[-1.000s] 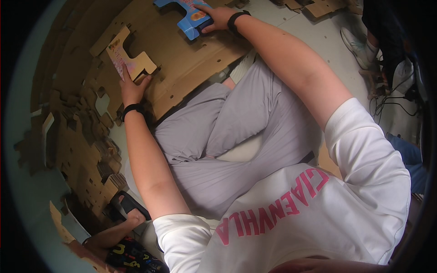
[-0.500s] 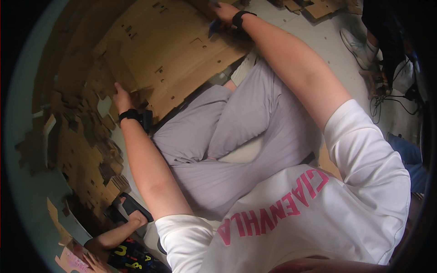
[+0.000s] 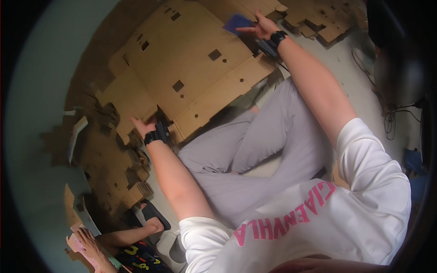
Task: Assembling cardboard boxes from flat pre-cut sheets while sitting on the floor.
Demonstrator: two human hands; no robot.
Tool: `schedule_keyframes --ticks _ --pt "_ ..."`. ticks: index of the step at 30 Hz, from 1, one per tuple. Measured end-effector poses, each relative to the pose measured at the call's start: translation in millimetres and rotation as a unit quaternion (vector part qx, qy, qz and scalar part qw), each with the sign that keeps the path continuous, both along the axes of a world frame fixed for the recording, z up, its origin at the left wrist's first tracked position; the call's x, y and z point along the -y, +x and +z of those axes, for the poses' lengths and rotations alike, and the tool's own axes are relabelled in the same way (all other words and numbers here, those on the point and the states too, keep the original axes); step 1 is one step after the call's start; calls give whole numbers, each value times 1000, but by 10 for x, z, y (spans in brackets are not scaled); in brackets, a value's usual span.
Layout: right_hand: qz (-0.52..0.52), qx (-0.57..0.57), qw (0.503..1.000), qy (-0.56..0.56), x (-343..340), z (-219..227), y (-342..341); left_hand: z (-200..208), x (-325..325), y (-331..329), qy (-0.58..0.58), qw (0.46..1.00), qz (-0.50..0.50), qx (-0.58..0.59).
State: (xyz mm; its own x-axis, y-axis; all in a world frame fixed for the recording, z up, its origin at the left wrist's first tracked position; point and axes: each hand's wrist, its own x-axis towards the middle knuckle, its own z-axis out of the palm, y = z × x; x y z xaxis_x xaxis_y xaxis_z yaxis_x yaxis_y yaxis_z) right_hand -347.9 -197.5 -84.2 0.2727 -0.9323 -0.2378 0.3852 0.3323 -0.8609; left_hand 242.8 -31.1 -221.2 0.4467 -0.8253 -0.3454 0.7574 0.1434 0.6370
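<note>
A large flattened cardboard sheet (image 3: 182,63) with cut-out slots and small round holes lies beyond my crossed legs. At its near left corner is my left hand (image 3: 144,126), fingers stretched out beside a cardboard flap (image 3: 125,98), with nothing seen in it. Off the far right part of the sheet, my right hand (image 3: 262,27) has one finger pointing up and another along a thin, flat blue piece (image 3: 237,22). The blue piece seems to be held there, though the grip is partly hidden. Both wrists wear black bands.
Cardboard scraps are heaped at the left (image 3: 114,159) and far right (image 3: 325,27). Lower left, another person's hand (image 3: 88,243) rests on a pink-printed carton piece (image 3: 75,248). Black cables (image 3: 391,125) and a shoe (image 3: 364,61) are on the right.
The whole view has shifted, with the sheet now lower and farther right. My right hand has moved right with the blue piece, its fingers more spread. My left hand remains by the sheet's left side.
</note>
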Motion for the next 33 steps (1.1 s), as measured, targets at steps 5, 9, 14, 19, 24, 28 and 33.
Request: schedule_keyframes --ticks 5,9,14,19,24,28,33 --pt "-18 87 990 -110 -186 216 -125 152 -114 -103 -96 995 -1 3" --pt "-33 135 981 -134 -368 563 -236 353 -181 -267 36 995 -27 -93" --pt "-18 76 967 -244 -679 1112 -414 1076 -260 -750 123 941 193 249" --pt "52 15 925 -377 -923 1804 -504 2407 -162 -1186 -9 626 297 721" --pt "-14 -95 896 -434 -1313 2657 -580 3203 -101 -1391 -88 469 347 807" --pt "-14 -112 887 -447 -1526 3051 -373 3292 -99 -1465 -257 581 67 770" --pt "1 -110 902 -418 -1406 3168 3 3291 -119 -1725 -301 716 44 628"
